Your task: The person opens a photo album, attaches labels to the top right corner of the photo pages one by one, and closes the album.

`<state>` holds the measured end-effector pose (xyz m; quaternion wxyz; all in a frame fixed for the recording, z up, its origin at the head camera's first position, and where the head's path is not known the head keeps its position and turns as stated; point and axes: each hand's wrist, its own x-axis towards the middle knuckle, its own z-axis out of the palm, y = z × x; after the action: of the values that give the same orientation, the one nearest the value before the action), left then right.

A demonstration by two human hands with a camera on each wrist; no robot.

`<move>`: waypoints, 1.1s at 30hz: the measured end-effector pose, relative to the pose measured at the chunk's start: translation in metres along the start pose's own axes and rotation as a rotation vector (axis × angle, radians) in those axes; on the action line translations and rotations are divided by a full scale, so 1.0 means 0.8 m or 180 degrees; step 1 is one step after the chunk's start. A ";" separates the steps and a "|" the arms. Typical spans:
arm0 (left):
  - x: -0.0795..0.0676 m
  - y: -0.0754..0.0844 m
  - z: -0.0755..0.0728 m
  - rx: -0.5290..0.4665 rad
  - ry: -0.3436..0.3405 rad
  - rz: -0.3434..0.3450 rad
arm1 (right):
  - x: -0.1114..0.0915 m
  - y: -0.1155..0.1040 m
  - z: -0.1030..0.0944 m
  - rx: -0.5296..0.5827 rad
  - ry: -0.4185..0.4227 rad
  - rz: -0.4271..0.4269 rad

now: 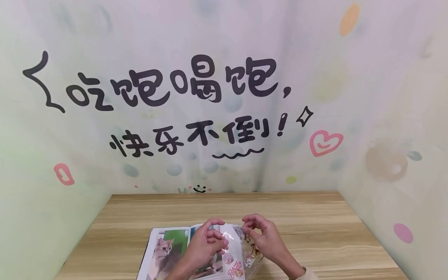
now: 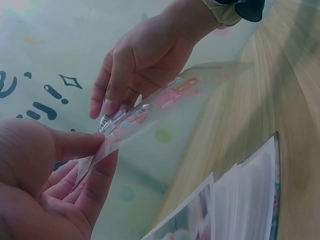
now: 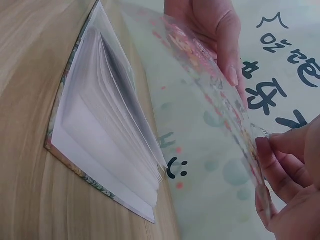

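Note:
A clear sticker sheet (image 1: pixel 235 268) with pink and orange printed figures is held up over the right side of an open photo album (image 1: pixel 150 252). My left hand (image 1: pixel 210 243) pinches the sheet between thumb and fingers, as the left wrist view shows with the thumb (image 2: pixel 80 144) on top. At the sheet's other edge, my right hand (image 1: pixel 264 237) pinches a shiny silvery bit with thumb and forefinger; whether it is a loose sticker or part of the sheet I cannot tell. In the right wrist view the sheet (image 3: pixel 200 65) bends between both hands.
The album's left page shows a cat photo (image 1: pixel 164 249); its many white pages (image 3: pixel 105 120) fan slightly. Everything lies on a wood-grain table (image 1: pixel 115 221). Behind stands a pale printed curtain (image 1: pixel 196 35) with black lettering and coloured spots.

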<state>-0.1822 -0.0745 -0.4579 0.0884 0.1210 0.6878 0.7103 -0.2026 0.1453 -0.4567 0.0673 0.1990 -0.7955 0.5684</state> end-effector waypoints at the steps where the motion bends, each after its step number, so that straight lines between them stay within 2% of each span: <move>1: 0.000 0.000 0.000 0.0015 0.0005 0.0007 | 0.000 0.000 0.000 0.0002 0.0018 0.0020; 8: -0.001 -0.002 -0.002 0.0299 -0.0012 0.0097 | 0.005 0.004 -0.004 -0.0018 0.0267 0.0129; 12: -0.001 -0.005 -0.003 0.0352 -0.0012 0.0105 | 0.006 0.006 -0.008 -0.0035 0.0389 0.0128; 17: 0.000 -0.008 -0.002 0.0341 0.0005 0.0103 | 0.005 0.006 -0.013 -0.0028 0.0437 0.0153; 25: 0.001 -0.015 0.002 0.0332 0.0090 -0.0038 | 0.004 0.004 -0.020 0.0030 0.0499 0.0197; 33: 0.003 -0.024 0.008 0.0321 0.0105 -0.0016 | 0.006 0.007 -0.025 0.0317 0.0395 0.0206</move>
<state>-0.1835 -0.0665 -0.4764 0.0727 0.1119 0.7244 0.6764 -0.2118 0.1641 -0.4535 0.0881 0.1406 -0.7666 0.6203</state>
